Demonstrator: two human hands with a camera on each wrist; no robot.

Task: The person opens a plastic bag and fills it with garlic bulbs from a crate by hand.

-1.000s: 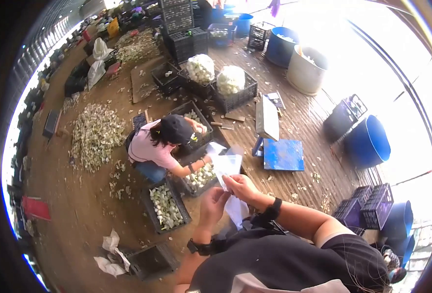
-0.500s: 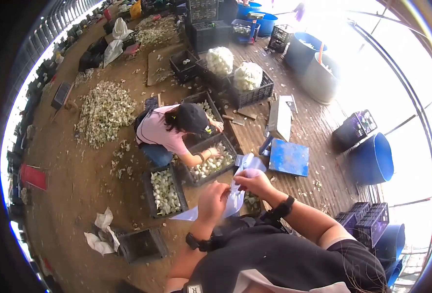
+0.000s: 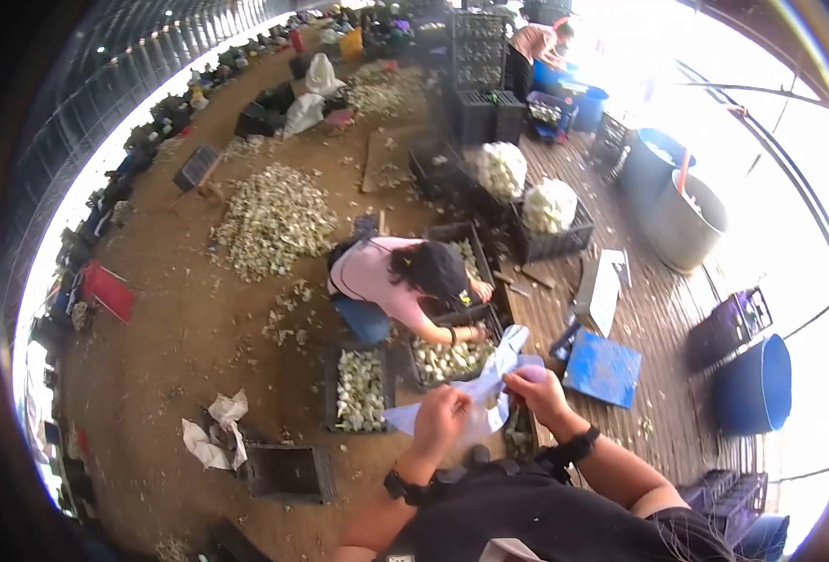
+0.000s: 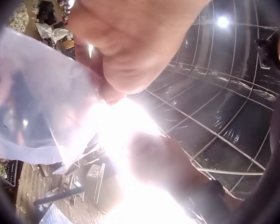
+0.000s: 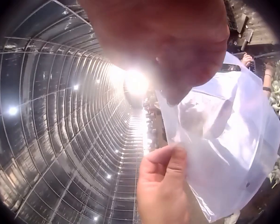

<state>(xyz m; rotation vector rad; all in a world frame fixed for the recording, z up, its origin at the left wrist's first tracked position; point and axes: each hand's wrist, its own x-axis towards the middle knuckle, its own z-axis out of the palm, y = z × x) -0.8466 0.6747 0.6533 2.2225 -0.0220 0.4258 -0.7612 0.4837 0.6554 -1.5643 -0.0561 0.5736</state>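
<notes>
Both of my hands hold a thin clear plastic bag (image 3: pixel 478 398) in front of my chest. My left hand (image 3: pixel 443 417) pinches its near edge; my right hand (image 3: pixel 534 386) pinches the upper edge. In the left wrist view the bag (image 4: pixel 32 116) hangs below my curled fingers (image 4: pixel 126 51). In the right wrist view the bag (image 5: pixel 228 140) spreads between my right fingers (image 5: pixel 177 46) and the left thumb (image 5: pixel 165 172).
A person in a pink shirt (image 3: pixel 391 286) crouches ahead over black crates of pale bulbs (image 3: pixel 452 356). Another crate (image 3: pixel 360 389) sits at left. A blue scale platform (image 3: pixel 604 367), a blue barrel (image 3: pixel 752 384), a grey tub (image 3: pixel 681 220) and a pile of husks (image 3: pixel 274 220) surround us.
My head view has swung up and left, so the crouching person sits nearer the middle. My hands have pulled the bag lower and spread it sideways instead of holding it upright.
</notes>
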